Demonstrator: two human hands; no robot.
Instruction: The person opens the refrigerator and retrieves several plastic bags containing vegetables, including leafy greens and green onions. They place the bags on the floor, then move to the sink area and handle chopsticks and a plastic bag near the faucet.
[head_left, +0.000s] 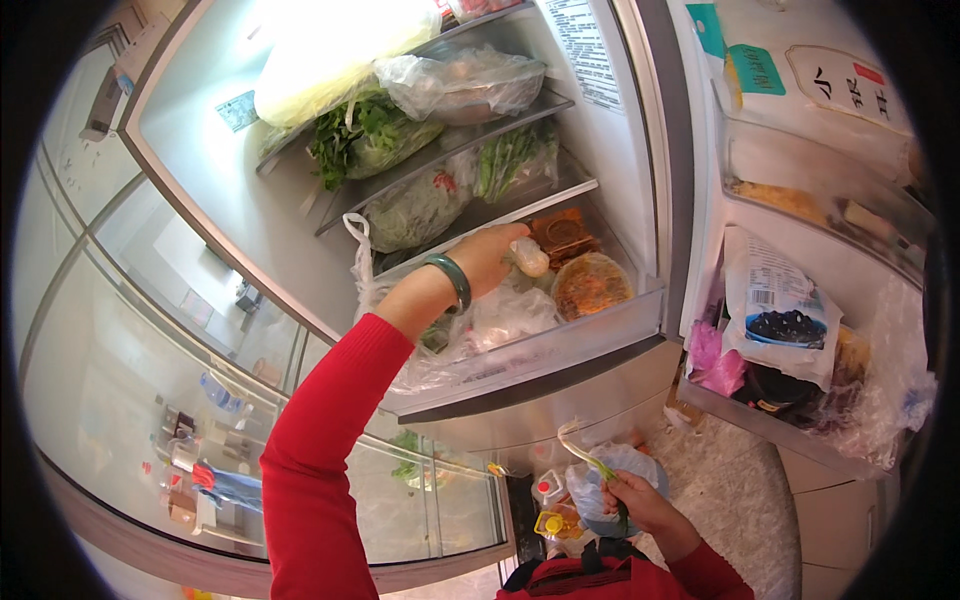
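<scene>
My left hand (487, 259), with a green bangle at the wrist, reaches into the clear drawer (600, 321) of an open refrigerator. Its fingers curl around a small pale rounded food item (531, 258); the fingertips are partly hidden. Below it lies a crumpled clear plastic bag (517, 319). Just right of this hand are a reddish-brown package (562, 234) and a round clear container of orange-red food (594, 286). Lower down, outside the refrigerator, my right hand (637, 501) grips a scallion (589, 456), white root end pointing up and left.
Bagged leafy greens (416, 210) and a large pale bagged vegetable (322, 82) fill the shelves above. On the right, the open door (705, 187) carries bins with food packets (784, 315). Oil bottles (559, 521) and a blue bag-lined bin (619, 480) stand on the floor. Glass sliding doors (142, 337) are at left.
</scene>
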